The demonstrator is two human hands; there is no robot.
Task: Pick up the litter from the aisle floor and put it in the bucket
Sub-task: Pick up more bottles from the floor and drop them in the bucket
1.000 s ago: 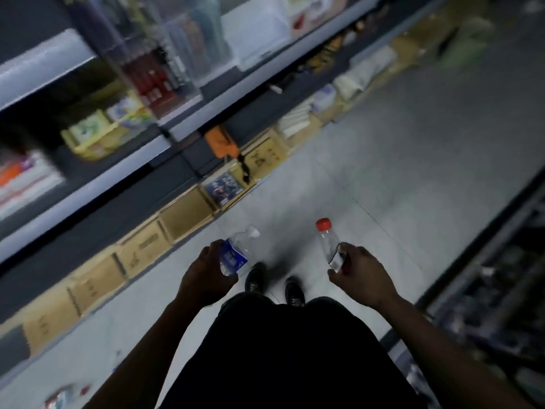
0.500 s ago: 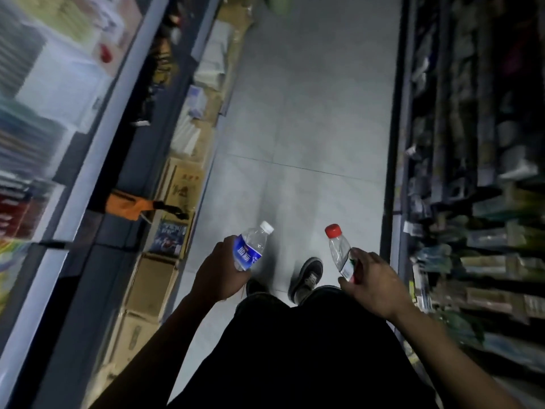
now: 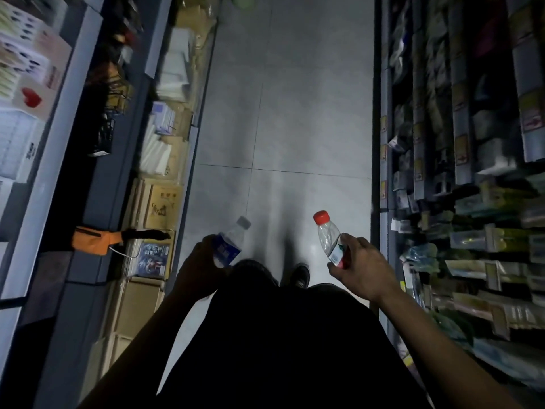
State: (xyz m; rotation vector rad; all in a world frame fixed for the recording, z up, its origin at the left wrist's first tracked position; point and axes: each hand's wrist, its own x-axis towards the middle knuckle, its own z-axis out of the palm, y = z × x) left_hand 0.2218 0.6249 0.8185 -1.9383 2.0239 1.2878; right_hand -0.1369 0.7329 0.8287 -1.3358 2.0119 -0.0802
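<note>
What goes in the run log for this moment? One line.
left hand: holds blue-label bottle | right hand: holds red-cap bottle | bucket: unseen

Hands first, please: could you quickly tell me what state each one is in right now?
Left hand: gripping the blue-labelled water bottle.
Right hand: gripping the red-capped clear bottle.

Dim aisle, a pale sheen on the floor tiles (image 3: 295,128), shelves (image 3: 472,143) motion-blurred and bowed toward the edges.

Green object (image 3: 241,0) cut off, blurred
</note>
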